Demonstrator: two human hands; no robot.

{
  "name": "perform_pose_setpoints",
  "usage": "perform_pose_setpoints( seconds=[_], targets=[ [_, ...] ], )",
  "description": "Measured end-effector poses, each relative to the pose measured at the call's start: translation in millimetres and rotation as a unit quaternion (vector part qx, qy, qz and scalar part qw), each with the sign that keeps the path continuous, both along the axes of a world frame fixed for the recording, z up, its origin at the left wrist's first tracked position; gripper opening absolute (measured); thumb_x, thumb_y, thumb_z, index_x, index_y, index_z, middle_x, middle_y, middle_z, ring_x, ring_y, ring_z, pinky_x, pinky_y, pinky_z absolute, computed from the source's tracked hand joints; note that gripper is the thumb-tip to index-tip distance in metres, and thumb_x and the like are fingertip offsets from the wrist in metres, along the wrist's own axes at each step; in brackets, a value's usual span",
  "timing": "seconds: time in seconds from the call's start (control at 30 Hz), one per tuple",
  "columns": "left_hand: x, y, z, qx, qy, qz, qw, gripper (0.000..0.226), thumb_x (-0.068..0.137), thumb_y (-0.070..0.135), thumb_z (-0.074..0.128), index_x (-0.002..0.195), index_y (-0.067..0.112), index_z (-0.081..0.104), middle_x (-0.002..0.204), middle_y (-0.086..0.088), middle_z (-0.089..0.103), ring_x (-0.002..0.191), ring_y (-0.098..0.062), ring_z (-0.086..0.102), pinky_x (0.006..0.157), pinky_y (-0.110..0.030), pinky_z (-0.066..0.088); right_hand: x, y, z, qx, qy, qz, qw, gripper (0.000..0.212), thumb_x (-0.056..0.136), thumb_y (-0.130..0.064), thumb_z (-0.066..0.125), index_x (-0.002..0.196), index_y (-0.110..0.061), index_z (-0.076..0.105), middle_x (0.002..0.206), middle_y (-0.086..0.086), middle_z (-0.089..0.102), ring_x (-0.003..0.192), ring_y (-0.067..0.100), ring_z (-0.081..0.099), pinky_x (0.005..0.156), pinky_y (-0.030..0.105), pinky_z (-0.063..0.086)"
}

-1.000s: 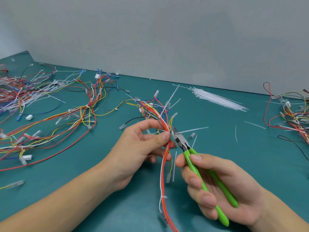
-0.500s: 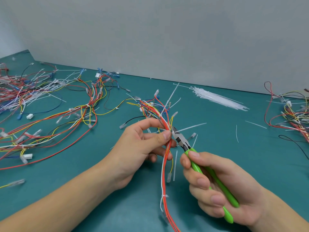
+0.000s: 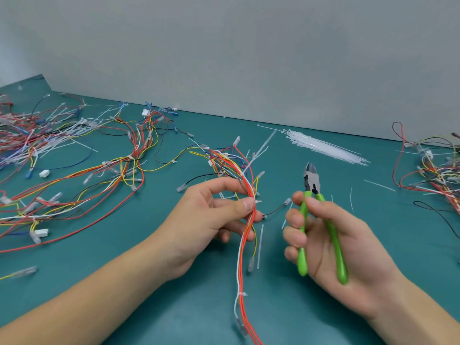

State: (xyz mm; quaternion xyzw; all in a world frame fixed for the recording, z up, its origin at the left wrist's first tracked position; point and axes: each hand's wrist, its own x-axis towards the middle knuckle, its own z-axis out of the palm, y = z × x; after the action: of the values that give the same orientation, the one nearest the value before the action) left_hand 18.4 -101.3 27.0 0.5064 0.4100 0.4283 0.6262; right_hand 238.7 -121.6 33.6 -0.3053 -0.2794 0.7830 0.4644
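My left hand pinches a bundle of red, white and yellow wires between thumb and fingers; the bundle runs from a tangle above the hand down to the near edge. A white cable tie binds it lower down. My right hand grips green-handled side cutters with the jaws pointing up and away, well to the right of the bundle and apart from it.
A heap of white cable ties lies at the back. Tangled wire harnesses cover the green table at left and far right. Cut tie ends lie scattered near my hands. A grey wall stands behind.
The cutters' jaws were at the wire bundle beside my left thumb; my right hand has pulled them away to the right and turned them upright. The long tie tail at the bundle is gone.
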Motion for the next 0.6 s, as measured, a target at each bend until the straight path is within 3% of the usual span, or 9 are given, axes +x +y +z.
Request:
perform_pose_setpoints(
  seconds=[0.17,0.3,0.37,0.5,0.6],
  targets=[
    [2.3,-3.4,-0.4,0.031,0.069,-0.037,0.996,0.009,0.089,0.024,0.077,0.095,0.026,0.07,0.081,-0.012,0.077,0.058,-0.027,0.071,0.044,-0.02,0.038,-11.8,-5.0,-4.6,0.099,-0.115,-0.055,0.987,0.022,0.08,-0.02,0.079,0.101,-0.019,0.073,0.083,0.011,0.06,0.068,0.027,0.061,0.063,0.041,0.056],
    [2.9,-7.4,-4.3,0.097,0.205,-0.053,0.972,0.01,0.094,0.022,0.074,0.098,0.03,0.07,0.067,-0.003,0.072,0.061,-0.035,0.071,0.044,-0.017,0.042,-17.3,-7.6,-5.7,0.139,-0.187,-0.097,0.968,0.029,0.074,-0.019,0.088,0.1,-0.018,0.075,0.08,0.012,0.06,0.067,0.028,0.061,0.065,0.041,0.057],
    [4.4,-9.8,-6.4,0.122,0.239,-0.061,0.961,0.013,0.092,0.022,0.074,0.098,0.033,0.071,0.069,0.0,0.072,0.059,-0.031,0.071,0.045,-0.013,0.041,-20.5,-8.8,-6.9,0.139,-0.2,-0.111,0.963,0.025,0.075,-0.023,0.084,0.097,-0.016,0.076,0.077,0.012,0.062,0.066,0.027,0.061,0.064,0.04,0.058],
    [6.4,-11.3,-10.8,0.146,0.243,-0.063,0.957,0.016,0.089,0.025,0.077,0.099,0.036,0.073,0.078,0.004,0.073,0.053,-0.016,0.064,0.052,-0.02,0.047,-21.1,-10.7,-8.1,0.117,-0.21,-0.124,0.963,0.019,0.08,-0.025,0.075,0.091,-0.01,0.073,0.078,0.015,0.065,0.064,0.028,0.062,0.059,0.041,0.058],
    [6.3,-8.7,-12.6,0.135,0.21,-0.037,0.968,0.017,0.088,0.028,0.08,0.102,0.037,0.075,0.085,0.006,0.071,0.058,-0.014,0.052,0.057,-0.027,0.044,-19.1,-11.0,-5.3,0.11,-0.222,-0.125,0.961,0.025,0.08,-0.031,0.075,0.092,-0.009,0.075,0.076,0.018,0.066,0.064,0.028,0.065,0.057,0.042,0.059]
  ],
)
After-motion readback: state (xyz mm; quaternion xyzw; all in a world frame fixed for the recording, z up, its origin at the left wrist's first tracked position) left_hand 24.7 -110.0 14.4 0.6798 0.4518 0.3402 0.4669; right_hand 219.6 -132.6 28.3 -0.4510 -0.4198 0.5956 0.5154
